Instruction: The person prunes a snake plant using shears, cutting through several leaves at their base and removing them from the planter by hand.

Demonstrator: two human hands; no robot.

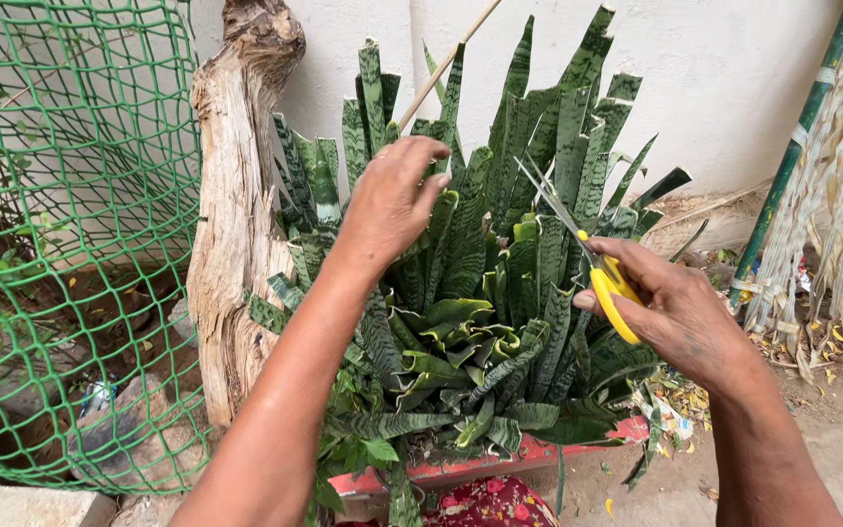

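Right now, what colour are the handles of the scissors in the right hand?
Yellow: the scissors' handles in the right hand, head view.
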